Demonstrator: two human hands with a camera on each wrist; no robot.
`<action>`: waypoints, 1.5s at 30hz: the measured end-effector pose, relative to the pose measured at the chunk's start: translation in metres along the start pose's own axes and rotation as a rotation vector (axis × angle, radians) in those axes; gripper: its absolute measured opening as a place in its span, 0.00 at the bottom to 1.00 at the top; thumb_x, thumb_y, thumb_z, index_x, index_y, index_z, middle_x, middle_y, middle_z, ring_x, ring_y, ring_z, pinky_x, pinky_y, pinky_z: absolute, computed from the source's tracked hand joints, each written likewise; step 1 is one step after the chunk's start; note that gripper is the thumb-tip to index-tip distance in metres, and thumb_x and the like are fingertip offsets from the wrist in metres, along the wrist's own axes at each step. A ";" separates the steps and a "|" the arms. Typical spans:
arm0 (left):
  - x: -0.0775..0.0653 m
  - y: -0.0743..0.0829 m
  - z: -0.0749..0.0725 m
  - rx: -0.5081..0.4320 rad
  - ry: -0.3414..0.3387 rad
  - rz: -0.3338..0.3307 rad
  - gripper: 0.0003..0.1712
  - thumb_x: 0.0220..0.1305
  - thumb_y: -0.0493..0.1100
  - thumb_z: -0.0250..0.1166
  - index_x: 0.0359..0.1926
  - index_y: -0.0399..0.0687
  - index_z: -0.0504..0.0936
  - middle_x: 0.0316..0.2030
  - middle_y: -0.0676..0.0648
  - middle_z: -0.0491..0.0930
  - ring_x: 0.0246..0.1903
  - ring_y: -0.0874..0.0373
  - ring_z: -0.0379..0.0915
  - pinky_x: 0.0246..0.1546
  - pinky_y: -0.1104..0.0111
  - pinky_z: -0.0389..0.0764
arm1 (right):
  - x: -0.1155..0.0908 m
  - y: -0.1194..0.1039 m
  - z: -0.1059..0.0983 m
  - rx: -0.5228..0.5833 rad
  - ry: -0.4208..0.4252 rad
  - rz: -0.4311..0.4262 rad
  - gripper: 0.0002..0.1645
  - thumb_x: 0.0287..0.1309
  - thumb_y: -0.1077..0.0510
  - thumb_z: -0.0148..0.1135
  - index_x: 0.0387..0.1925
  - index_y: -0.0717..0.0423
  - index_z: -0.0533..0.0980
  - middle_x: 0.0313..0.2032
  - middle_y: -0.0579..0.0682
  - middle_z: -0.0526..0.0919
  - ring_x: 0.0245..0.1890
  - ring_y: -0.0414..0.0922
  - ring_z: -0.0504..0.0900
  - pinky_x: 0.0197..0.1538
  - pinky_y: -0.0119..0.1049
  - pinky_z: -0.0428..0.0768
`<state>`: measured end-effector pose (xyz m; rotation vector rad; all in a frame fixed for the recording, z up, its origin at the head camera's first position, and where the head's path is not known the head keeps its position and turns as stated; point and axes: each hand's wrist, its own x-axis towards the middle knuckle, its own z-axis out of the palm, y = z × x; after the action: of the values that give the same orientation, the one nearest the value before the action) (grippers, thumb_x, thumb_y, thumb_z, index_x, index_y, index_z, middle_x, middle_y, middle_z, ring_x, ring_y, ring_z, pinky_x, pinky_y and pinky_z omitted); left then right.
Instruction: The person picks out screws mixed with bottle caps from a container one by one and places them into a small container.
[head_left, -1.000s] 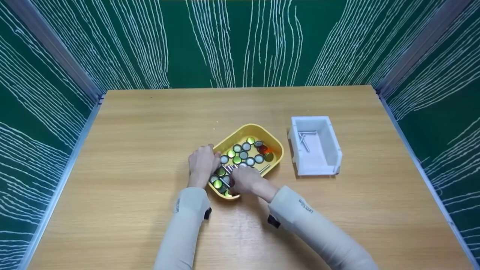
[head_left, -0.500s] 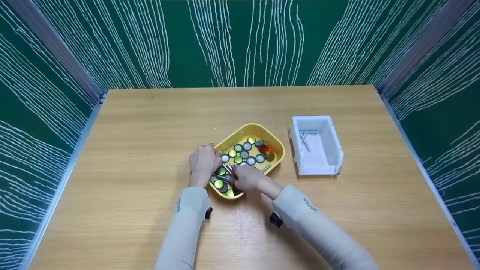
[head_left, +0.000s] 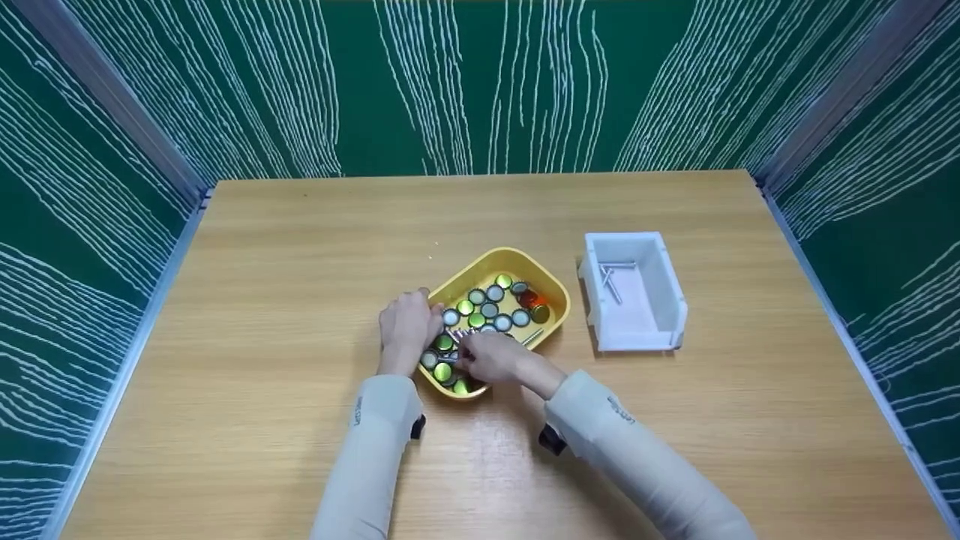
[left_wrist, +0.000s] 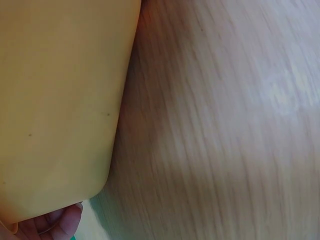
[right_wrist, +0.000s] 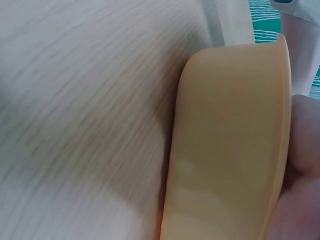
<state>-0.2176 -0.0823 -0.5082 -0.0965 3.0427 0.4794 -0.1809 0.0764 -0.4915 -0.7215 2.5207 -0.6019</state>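
Note:
A yellow tub holds many bottle caps, some green and some grey, along with several silver screws. My left hand grips the tub's left rim; its curled fingers lie against the outer wall in the left wrist view. Reaching over the near rim, my right hand is down among the caps with its fingers curled. A silver screw sticks out leftward at its fingertips and appears pinched there, though the hand hides part of it. The right wrist view shows mainly the tub's outer wall.
A white open-front bin stands to the right of the tub, with a few silver screws inside. Red pieces lie at the tub's right end. Green, white-streaked walls surround the wooden table.
The screw by my right fingertips has swung from a slant to nearly level, and nearby caps have shifted slightly. My left hand keeps its grip on the rim.

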 end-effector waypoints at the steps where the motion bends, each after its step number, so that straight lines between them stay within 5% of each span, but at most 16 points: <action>1: 0.000 0.000 0.000 -0.003 -0.003 -0.002 0.20 0.69 0.55 0.58 0.47 0.45 0.81 0.41 0.39 0.85 0.39 0.42 0.84 0.38 0.53 0.84 | 0.000 0.001 0.000 0.006 0.001 0.003 0.10 0.65 0.55 0.59 0.35 0.58 0.80 0.32 0.54 0.85 0.33 0.48 0.81 0.44 0.44 0.82; 17: 0.000 -0.001 0.000 0.010 -0.009 0.011 0.20 0.69 0.55 0.59 0.49 0.44 0.81 0.37 0.40 0.85 0.33 0.46 0.82 0.34 0.56 0.84 | -0.012 0.011 -0.027 0.020 0.074 0.006 0.08 0.66 0.59 0.57 0.42 0.59 0.78 0.39 0.56 0.85 0.41 0.53 0.82 0.48 0.45 0.82; 28: 0.000 -0.002 0.001 -0.002 0.003 0.002 0.21 0.68 0.56 0.59 0.50 0.45 0.81 0.40 0.39 0.85 0.38 0.42 0.84 0.36 0.54 0.84 | -0.024 0.022 -0.052 0.081 0.122 -0.048 0.08 0.69 0.56 0.56 0.40 0.57 0.78 0.34 0.52 0.83 0.32 0.44 0.79 0.38 0.37 0.78; 36: -0.001 -0.003 0.000 0.000 -0.016 0.013 0.22 0.69 0.56 0.58 0.49 0.43 0.81 0.33 0.42 0.83 0.28 0.50 0.79 0.30 0.59 0.83 | -0.035 0.032 -0.071 0.139 0.177 -0.125 0.11 0.69 0.57 0.56 0.43 0.61 0.78 0.34 0.57 0.84 0.32 0.45 0.80 0.41 0.40 0.81; 45: -0.001 -0.002 0.001 -0.028 -0.031 0.015 0.21 0.70 0.55 0.58 0.48 0.42 0.80 0.28 0.45 0.80 0.22 0.55 0.73 0.24 0.65 0.77 | -0.046 0.041 -0.089 0.208 0.225 -0.093 0.12 0.69 0.57 0.56 0.46 0.61 0.78 0.34 0.56 0.84 0.32 0.43 0.79 0.39 0.36 0.80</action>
<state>-0.2162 -0.0842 -0.5094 -0.0673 3.0095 0.5190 -0.2077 0.1591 -0.4272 -0.7323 2.5832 -1.0119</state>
